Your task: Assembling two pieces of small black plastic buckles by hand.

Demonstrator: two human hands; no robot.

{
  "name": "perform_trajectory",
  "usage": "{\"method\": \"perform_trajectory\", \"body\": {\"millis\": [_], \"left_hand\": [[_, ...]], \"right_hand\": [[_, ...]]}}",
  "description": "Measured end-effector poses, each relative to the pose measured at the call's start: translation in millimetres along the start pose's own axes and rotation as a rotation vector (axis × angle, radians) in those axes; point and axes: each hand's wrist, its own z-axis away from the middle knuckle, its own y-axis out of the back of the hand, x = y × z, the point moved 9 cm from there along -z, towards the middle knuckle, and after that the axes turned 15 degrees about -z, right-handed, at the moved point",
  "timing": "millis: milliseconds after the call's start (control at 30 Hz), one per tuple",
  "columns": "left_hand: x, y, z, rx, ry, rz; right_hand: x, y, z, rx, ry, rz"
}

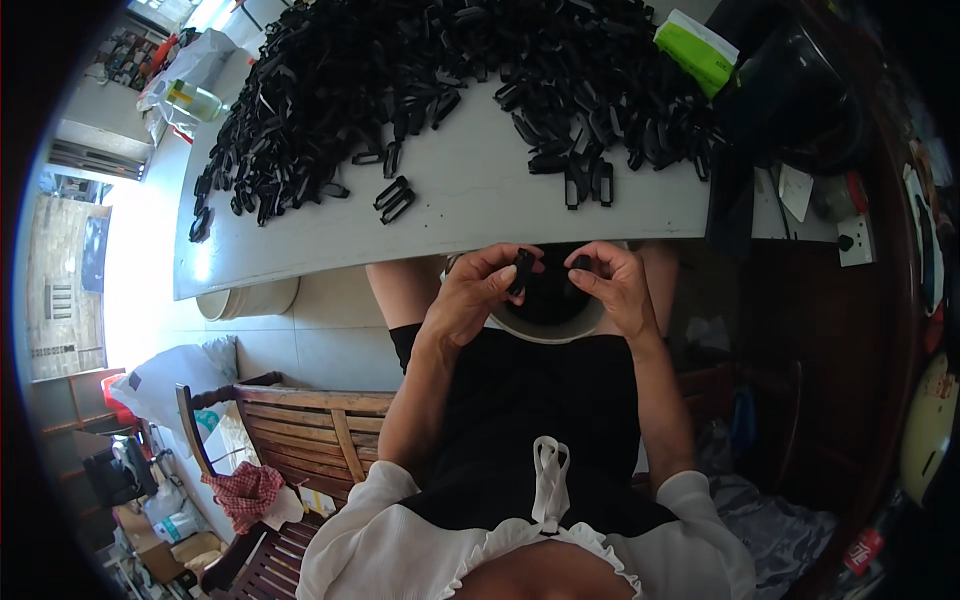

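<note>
My left hand [472, 290] is closed on a small black plastic part [522, 272], held upright between thumb and fingers. My right hand [617, 284] pinches a smaller black piece [580, 264] a short way to the right of it. Both hands are over a pale bucket [545, 332] between my knees, with dark contents inside. In front of me, a large heap of black oblong plastic parts [330, 95] covers much of the grey table [460, 210]. A pair of these black frames [394, 199] lies apart from the heap, near the table's front edge.
A green and white packet [697, 52] and a large black container [795, 95] stand at the table's right end. Near them is a white power socket [855, 242]. Another pale bucket [250, 299] stands under the table at left. A wooden bench [300, 440] extends on my left.
</note>
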Motion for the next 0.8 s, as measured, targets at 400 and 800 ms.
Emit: {"method": "perform_trajectory", "body": {"millis": [400, 800], "left_hand": [[16, 9, 0, 0.178, -0.048, -0.2], [16, 5, 0, 0.195, -0.075, -0.121]], "right_hand": [[-50, -6, -24, 0.163, 0.257, 0.61], [-68, -56, -78, -0.17, 0.697, 1.063]]}}
